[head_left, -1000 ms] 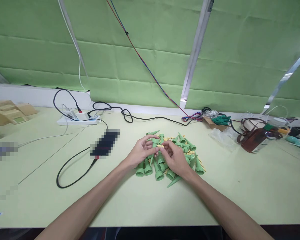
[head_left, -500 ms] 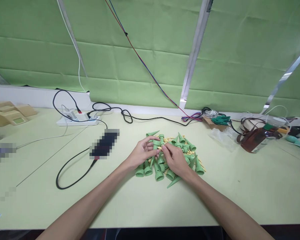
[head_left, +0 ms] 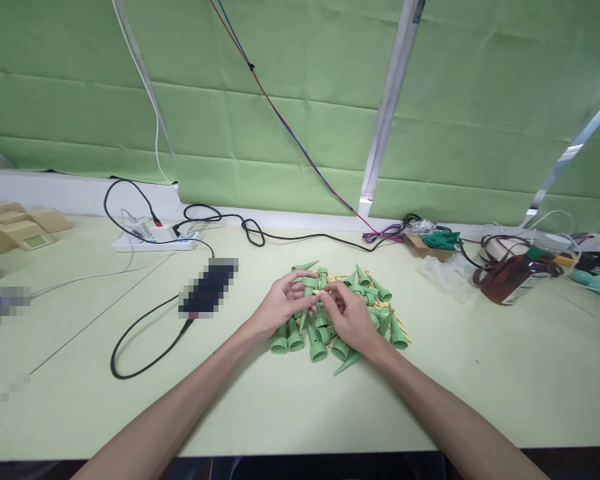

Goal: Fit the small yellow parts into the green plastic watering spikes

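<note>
A pile of green plastic cone-shaped spikes (head_left: 375,313) mixed with small pale yellow pieces lies at the middle of the pale green table (head_left: 290,407). Above the pile, my left hand (head_left: 280,308) grips one green spike (head_left: 309,288) with curled fingers. My right hand (head_left: 349,317) pinches a small yellow piece (head_left: 321,292) at that spike's top end. Both hands meet fingertip to fingertip over the pile.
A blurred dark device (head_left: 209,287) with a black cable (head_left: 140,340) lies left of the pile. A white power strip (head_left: 155,239) and looped cables sit at the back. A brown bottle (head_left: 513,279), plastic bags and tools crowd the right. Cardboard boxes (head_left: 15,225) sit far left.
My right fingertips shifted slightly at the top of the held spike, with the yellow piece staying pinched. The hands stayed in place over the pile.
</note>
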A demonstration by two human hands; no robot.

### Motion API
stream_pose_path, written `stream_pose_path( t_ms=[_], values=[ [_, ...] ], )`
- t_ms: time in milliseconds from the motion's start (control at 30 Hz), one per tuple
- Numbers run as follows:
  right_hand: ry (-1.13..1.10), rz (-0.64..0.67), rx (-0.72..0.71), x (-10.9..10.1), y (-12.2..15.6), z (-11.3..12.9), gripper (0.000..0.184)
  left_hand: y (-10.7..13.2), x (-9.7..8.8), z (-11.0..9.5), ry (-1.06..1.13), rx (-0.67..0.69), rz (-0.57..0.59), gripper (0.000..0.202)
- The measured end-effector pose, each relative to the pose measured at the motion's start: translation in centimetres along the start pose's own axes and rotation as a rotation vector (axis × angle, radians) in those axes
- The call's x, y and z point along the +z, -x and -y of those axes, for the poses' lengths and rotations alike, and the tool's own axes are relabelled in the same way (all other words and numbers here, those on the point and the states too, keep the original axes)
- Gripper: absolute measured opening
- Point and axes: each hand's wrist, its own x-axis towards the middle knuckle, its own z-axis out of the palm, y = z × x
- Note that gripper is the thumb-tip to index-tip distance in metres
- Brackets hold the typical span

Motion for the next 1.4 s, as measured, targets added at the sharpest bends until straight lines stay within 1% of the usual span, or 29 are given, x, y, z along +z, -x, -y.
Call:
stream_pose_path(
  t_ms=[100,233,433,633,1033,1133,1233,1400],
  values=[
    [-0.028,0.025,-0.021,-0.05,0.04,0.02,0.015,-0.02,-0.13,0.18,-0.002,0.002,-0.010,0.044],
    [0.025,0.028,-0.037,-0.21,-0.05,0.02,0.013,-0.02,-0.15,0.38,-0.009,-0.005,-0.004,0.044],
    [0.096,0.012,-0.054,-0.29,-0.24,0.16,0.025,-0.03,0.07,0.23,0.019,-0.010,0.020,0.042],
    [0.142,0.000,-0.065,-0.16,-0.25,-0.25,0.035,-0.08,0.31,0.12,0.062,-0.011,0.029,0.042],
    [0.112,-0.044,-0.020,0.05,-0.26,-0.66,0.040,0.07,0.46,-0.21,0.008,-0.013,0.009,0.044],
    [0.092,-0.048,-0.003,-0.02,-0.21,-0.54,0.036,0.07,0.30,-0.19,0.005,0.001,-0.016,0.045],
    [0.035,-0.009,0.007,-0.06,-0.10,-0.34,0.025,0.05,0.16,-0.14,-0.003,0.006,-0.043,0.045],
    [-0.003,0.042,-0.009,0.05,0.07,-0.39,0.018,0.03,0.24,-0.18,-0.014,-0.003,-0.040,0.043]
  ],
)
